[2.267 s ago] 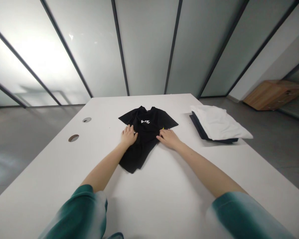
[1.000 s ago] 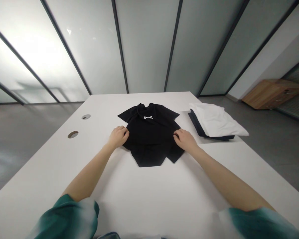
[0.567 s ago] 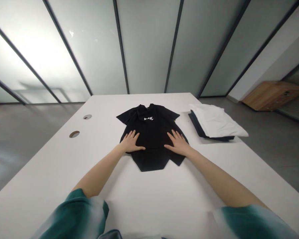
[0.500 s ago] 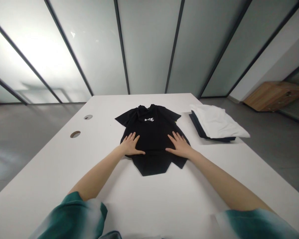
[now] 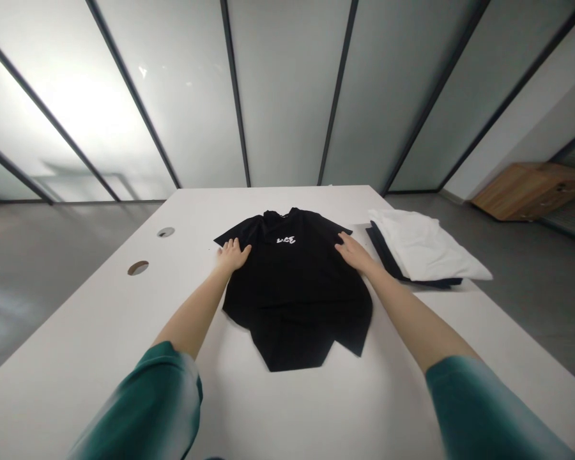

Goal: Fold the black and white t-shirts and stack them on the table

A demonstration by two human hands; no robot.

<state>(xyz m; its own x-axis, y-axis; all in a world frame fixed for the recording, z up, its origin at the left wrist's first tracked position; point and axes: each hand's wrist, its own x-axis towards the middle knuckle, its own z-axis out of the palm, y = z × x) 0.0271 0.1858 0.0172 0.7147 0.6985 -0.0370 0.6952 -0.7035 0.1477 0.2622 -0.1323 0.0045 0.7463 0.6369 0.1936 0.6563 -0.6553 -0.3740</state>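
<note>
A black short-sleeved T-shirt [image 5: 294,281] with a small white print on its chest lies spread on the white table [image 5: 172,306]. Its collar points to the far side, and its lower edge is uneven, with angled corners. Resting at the left sleeve's lower edge is my left hand [image 5: 232,255], its fingers stretched out and the thumb apart. On the opposite side, my right hand [image 5: 355,253] touches the shirt below the right sleeve, fingers extended. Neither hand visibly holds any cloth.
To the right, a folded white garment [image 5: 426,246] lies on a dark folded one [image 5: 383,251]. Two round holes [image 5: 138,268] pierce the table at left. A wooden cabinet [image 5: 531,191] stands on the floor at far right, and frosted glass panels [image 5: 287,96] rise behind.
Both hands have moved from the shirt's lower part up toward the sleeves and slightly outward. The shirt's body and lower edge now spread larger and nearer to me, with the chest flatter.
</note>
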